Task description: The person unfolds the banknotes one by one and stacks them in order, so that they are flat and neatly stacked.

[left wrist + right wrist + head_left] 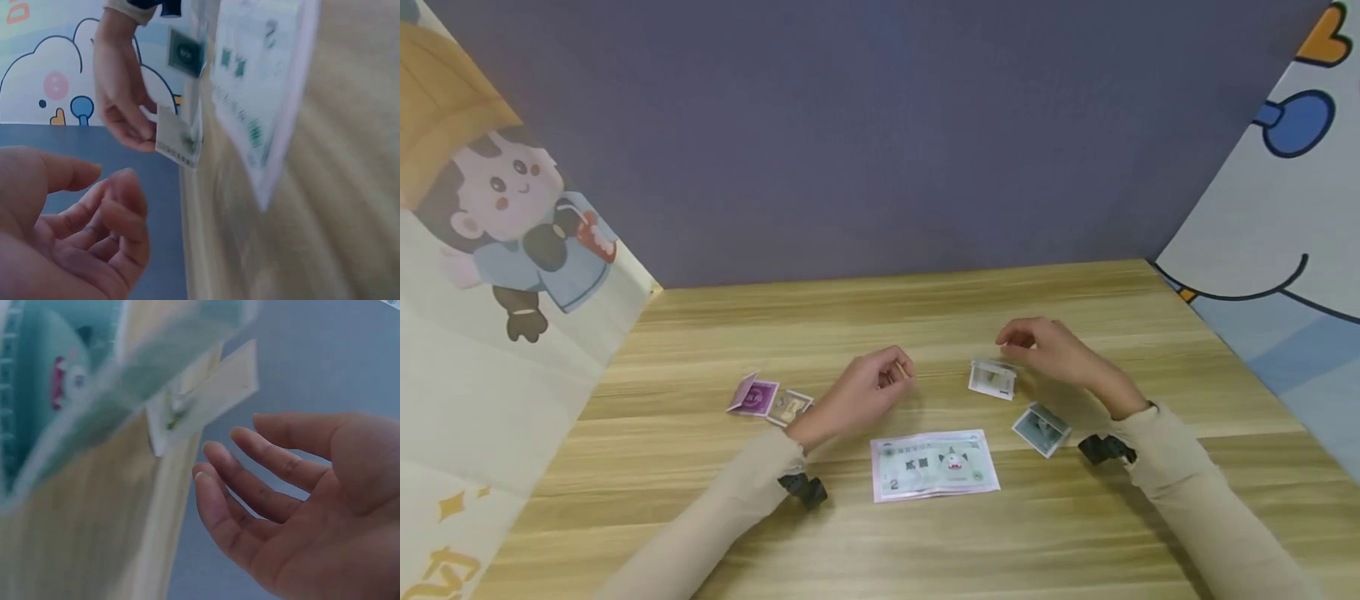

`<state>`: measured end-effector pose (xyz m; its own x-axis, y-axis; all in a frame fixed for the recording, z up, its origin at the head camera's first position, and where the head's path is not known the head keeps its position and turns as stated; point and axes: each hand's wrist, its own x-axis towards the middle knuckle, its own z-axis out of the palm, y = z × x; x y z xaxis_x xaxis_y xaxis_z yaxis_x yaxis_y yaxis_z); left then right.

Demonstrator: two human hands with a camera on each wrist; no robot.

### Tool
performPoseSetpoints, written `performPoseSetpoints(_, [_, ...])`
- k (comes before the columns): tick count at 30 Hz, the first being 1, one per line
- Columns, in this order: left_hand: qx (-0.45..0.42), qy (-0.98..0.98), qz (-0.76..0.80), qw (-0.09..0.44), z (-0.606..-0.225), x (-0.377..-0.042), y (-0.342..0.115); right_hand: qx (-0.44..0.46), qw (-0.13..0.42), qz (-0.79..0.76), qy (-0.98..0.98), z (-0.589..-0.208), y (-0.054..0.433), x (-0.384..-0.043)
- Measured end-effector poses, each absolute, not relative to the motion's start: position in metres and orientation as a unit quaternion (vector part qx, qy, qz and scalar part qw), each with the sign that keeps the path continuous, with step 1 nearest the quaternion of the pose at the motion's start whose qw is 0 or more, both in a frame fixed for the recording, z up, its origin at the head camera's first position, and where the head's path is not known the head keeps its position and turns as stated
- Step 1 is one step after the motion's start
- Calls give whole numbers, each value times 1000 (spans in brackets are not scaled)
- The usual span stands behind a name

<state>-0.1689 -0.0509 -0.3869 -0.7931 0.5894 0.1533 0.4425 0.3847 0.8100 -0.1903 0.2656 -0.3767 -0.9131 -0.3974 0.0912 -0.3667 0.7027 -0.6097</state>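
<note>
My left hand [867, 390] hovers over the table's middle, its fingers loosely bent with nothing in them, as the left wrist view confirms. Just below it lies a flat pale note [936, 467] marked 2, with a small cartoon face. My right hand [1060, 354] is at the far right, beside a folded note [993, 380] marked 1, whose upper flap stands up. In the right wrist view its relaxed fingers [215, 497] are apart from that folded note [219, 394]. Nearer the right wrist sits a folded teal note [1042, 430], its flap also raised.
Left of my left hand lie a folded purple note [756, 397] and a folded brown note [788, 407], the latter partly behind my forearm. A dark panel [880, 150] closes off the back of the wooden table [880, 546]; cartoon-printed walls flank it.
</note>
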Motion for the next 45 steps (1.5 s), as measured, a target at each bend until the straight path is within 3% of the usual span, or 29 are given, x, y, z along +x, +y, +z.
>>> performPoseSetpoints(16, [338, 801, 430, 244, -400, -202, -6, -180, 144, -313, 921, -398, 251, -190])
performPoseSetpoints(24, [372, 813, 391, 219, -405, -200, -1, -210, 152, -359, 897, -401, 249, -191])
performPoseSetpoints(33, [354, 824, 394, 200, -410, -199, 0, -190, 205, -465, 840, -408, 251, -199])
performPoseSetpoints(45, [311, 774, 526, 168, -396, -201, -4, -175, 165, -563, 791, -382, 243, -188])
